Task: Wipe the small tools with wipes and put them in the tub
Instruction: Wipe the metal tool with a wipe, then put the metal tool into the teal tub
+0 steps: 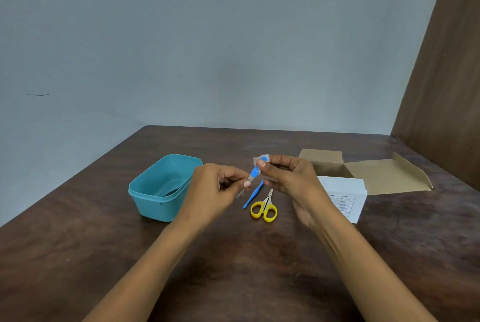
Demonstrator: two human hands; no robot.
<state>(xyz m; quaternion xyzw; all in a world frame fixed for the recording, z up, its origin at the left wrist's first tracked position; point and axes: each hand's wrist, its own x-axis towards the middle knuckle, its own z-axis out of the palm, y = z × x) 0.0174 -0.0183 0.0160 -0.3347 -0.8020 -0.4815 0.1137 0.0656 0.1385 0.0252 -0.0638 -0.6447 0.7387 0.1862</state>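
I hold a small tool with a blue grip and a thin metal blade (254,173) above the table between both hands. My left hand (218,189) pinches its lower metal end. My right hand (288,176) pinches a small white wipe (259,160) around its upper blue end. The teal tub (161,189) stands open just left of my left hand, with one flat item lying inside. On the table under my hands lie a slim blue tool (252,195) and small yellow-handled scissors (264,209).
An open cardboard box (363,173) with a white side and printed label sits at the right, its flaps spread out. A brown wooden panel (446,87) rises along the right edge. The dark wooden table (233,269) ends at a grey wall behind.
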